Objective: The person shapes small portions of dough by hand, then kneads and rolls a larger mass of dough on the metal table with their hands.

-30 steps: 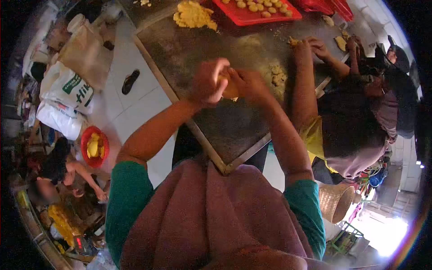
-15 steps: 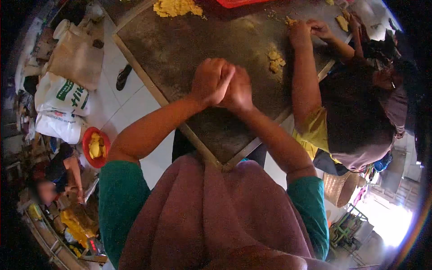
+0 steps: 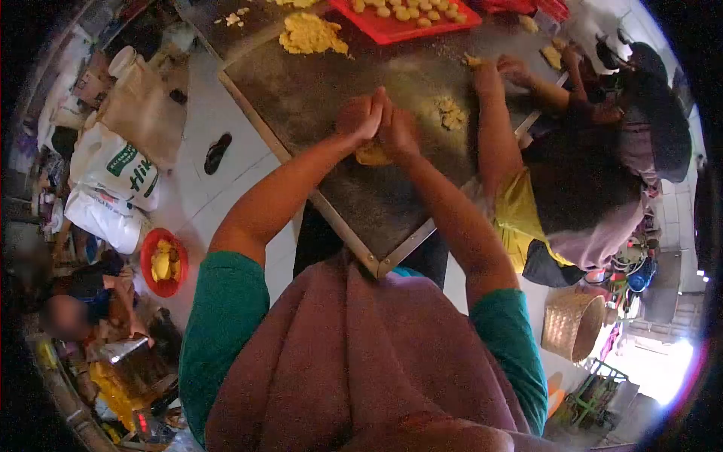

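My left hand and my right hand are pressed together over the metal-edged tabletop, fingers closed and fingertips meeting. Whatever lies between the palms is hidden. A yellow lump of dough shows just below the hands, between my wrists. I cannot tell whether it touches them or rests on the table. Crumbly yellow dough lies to the right of my hands. A larger flattened heap of dough sits farther back on the left.
A red tray with many small dough balls stands at the back. To the right, a co-worker's hands are over more dough. A red bowl of yellow pieces and white sacks are on the floor at left. A woven basket stands at right.
The view has shifted, bringing the tray of dough balls into sight. My hands have changed from clasped to fingertips together, and the lump below them now shows.
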A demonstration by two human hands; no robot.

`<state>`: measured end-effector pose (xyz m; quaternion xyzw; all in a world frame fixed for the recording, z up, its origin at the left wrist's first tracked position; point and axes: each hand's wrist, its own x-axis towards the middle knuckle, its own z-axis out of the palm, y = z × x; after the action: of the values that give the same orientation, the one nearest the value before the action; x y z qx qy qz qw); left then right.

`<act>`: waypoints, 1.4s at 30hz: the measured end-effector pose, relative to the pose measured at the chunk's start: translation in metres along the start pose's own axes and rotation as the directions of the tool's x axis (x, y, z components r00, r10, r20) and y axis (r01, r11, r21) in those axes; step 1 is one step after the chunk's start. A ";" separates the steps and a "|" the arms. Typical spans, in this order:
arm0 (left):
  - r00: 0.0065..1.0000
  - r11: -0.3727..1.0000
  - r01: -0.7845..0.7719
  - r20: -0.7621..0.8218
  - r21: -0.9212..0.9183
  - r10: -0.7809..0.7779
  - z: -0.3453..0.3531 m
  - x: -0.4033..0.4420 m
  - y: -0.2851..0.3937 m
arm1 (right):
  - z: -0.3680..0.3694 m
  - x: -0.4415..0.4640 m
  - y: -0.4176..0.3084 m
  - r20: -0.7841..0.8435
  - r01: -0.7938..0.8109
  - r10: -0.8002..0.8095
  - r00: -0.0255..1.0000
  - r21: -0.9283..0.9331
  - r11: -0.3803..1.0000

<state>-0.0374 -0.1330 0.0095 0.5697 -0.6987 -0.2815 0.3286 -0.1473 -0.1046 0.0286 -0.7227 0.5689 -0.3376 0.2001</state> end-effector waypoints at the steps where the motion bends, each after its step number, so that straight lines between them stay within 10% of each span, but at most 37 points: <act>1: 0.986 0.991 -0.133 -0.095 0.018 0.134 -0.002 0.002 0.001 | -0.004 0.000 -0.007 0.060 -0.086 0.084 0.995 0.036 0.996; 3: 0.887 0.925 -0.368 -0.263 0.094 0.380 0.000 0.006 -0.007 | -0.002 0.001 -0.006 0.069 -0.101 0.100 0.993 0.014 0.995; 13: 0.817 0.990 -0.007 -0.570 0.143 0.088 0.012 0.008 -0.009 | 0.013 -0.004 0.009 -0.111 -0.023 0.026 0.994 0.033 0.999; 19: 0.586 0.923 -0.147 -0.721 0.355 0.370 0.001 0.011 -0.009 | 0.022 0.001 0.024 -0.163 0.040 -0.041 0.986 -0.010 0.999; 23: 0.635 0.942 -0.233 -0.696 0.240 0.334 -0.006 0.012 -0.005 | 0.004 -0.010 -0.003 -0.099 -0.020 0.034 0.994 0.137 0.990; 24: 0.747 0.978 -0.207 -0.650 -0.028 0.139 -0.014 0.017 -0.010 | 0.001 -0.015 -0.006 -0.166 0.134 -0.122 0.979 0.067 0.989; 26: 0.867 0.728 -0.209 -0.468 -0.653 -0.170 -0.041 0.016 -0.008 | -0.004 -0.013 -0.010 -0.257 0.426 -0.435 0.863 -0.091 0.900; 29: 0.999 0.031 -0.047 -0.048 -0.998 -0.019 -0.100 -0.019 0.004 | -0.003 -0.009 -0.022 -0.340 0.450 -0.440 0.831 -0.053 0.892; 34: 0.993 -0.133 -0.030 -0.044 -0.991 0.106 -0.120 -0.053 -0.015 | 0.013 0.017 -0.023 0.059 -0.067 0.072 0.996 -0.080 0.995; 37: 0.987 -0.122 -0.075 -0.092 -0.990 0.134 -0.125 -0.065 -0.029 | 0.002 0.013 -0.016 0.031 0.225 -0.229 0.973 -0.367 0.903; 40: 0.997 -0.196 -0.050 -0.060 -0.979 0.042 -0.133 -0.075 -0.039 | -0.008 0.019 0.002 -0.216 0.049 0.031 0.976 0.357 0.933; 42: 0.995 -0.275 -0.041 -0.063 -0.961 0.071 -0.132 -0.079 -0.043 | -0.038 0.012 -0.013 -0.180 -0.003 0.085 0.980 0.414 0.910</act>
<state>0.1022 -0.0664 0.0482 0.0459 -0.2259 -0.7165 0.6584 -0.1641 -0.1089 0.0662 -0.6150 0.5178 -0.5141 0.2990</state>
